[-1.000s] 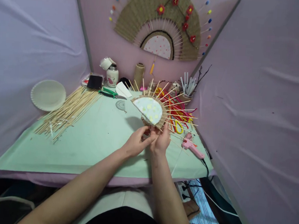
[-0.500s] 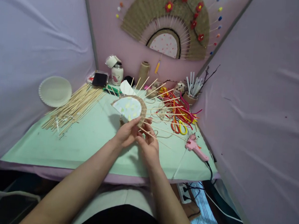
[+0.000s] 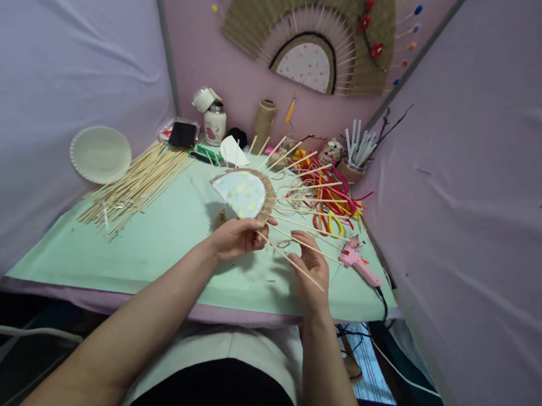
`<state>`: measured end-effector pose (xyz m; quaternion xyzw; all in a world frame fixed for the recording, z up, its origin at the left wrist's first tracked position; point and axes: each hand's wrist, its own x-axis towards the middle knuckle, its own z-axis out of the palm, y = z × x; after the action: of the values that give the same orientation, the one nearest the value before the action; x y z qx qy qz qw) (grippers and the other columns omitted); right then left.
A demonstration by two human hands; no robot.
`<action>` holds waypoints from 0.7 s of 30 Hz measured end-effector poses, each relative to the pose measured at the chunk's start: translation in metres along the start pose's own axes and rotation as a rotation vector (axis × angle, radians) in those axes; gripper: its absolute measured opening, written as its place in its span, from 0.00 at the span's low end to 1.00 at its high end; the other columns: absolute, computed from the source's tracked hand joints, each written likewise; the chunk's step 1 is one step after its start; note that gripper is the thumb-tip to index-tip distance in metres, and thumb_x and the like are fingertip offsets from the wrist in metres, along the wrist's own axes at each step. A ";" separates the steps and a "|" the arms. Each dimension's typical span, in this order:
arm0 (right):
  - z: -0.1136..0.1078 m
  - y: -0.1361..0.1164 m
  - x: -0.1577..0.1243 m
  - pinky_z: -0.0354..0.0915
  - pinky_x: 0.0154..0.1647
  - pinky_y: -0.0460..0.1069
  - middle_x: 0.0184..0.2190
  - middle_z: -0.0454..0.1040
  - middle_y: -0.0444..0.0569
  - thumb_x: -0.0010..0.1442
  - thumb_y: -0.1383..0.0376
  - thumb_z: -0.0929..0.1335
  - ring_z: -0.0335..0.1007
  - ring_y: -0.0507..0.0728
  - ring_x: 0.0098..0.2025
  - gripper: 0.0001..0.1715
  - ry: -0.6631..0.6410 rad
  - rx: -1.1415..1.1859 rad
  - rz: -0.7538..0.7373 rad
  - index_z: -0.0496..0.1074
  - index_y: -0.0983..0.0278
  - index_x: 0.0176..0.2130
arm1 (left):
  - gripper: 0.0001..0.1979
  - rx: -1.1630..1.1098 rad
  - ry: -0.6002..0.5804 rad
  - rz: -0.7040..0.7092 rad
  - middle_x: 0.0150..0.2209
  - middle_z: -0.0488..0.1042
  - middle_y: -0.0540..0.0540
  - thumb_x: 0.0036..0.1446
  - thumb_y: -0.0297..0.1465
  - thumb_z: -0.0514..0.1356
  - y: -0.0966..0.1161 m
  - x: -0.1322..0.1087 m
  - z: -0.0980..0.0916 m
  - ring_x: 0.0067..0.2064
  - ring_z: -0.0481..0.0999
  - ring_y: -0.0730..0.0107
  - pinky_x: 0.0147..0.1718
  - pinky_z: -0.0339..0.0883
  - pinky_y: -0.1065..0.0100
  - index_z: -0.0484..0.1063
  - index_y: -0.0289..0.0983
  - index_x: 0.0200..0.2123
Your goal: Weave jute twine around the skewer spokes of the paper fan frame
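A half-round fan frame (image 3: pixel 240 193) has a pale floral centre, a woven twine rim (image 3: pixel 269 196) and thin wooden sticks (image 3: pixel 317 185) spreading outward. My left hand (image 3: pixel 241 237) is closed on its lower edge, thumb on top, holding it tilted above the table. To the right, my right hand (image 3: pixel 311 270) is among the lowest sticks, thumb and fingers apart. One stick crosses in front of this hand; whether they touch I cannot tell. A loop of twine (image 3: pixel 281 244) shows between the hands.
Loose sticks (image 3: pixel 136 186) lie left beside a white plate (image 3: pixel 100 154). A pink glue gun (image 3: pixel 360 264), scissors (image 3: pixel 329 224) and red and yellow pipe cleaners (image 3: pixel 321 194) lie right. A jar (image 3: pixel 214 125) and twine spool (image 3: pixel 264 126) stand behind. A finished fan (image 3: pixel 305 62) hangs on the wall.
My right hand has moved away from the fan's rim to the right, along the lowest sticks, and its fingers have parted. My left hand keeps its hold. The view has shifted slightly.
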<state>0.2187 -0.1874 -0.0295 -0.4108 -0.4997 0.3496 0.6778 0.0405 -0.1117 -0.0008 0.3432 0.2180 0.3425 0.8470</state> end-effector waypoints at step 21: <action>0.014 -0.020 -0.018 0.64 0.54 0.54 0.34 0.77 0.46 0.58 0.60 0.71 0.72 0.58 0.43 0.06 -0.285 0.039 0.197 0.77 0.59 0.31 | 0.14 0.281 -0.163 -0.030 0.18 0.66 0.51 0.44 0.36 0.68 -0.006 -0.005 0.009 0.18 0.60 0.81 0.18 0.49 0.73 0.70 0.33 0.23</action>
<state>0.2016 -0.2086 -0.0161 -0.3907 -0.5411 0.4789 0.5703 0.0451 -0.1218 0.0017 0.4816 0.1995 0.2669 0.8106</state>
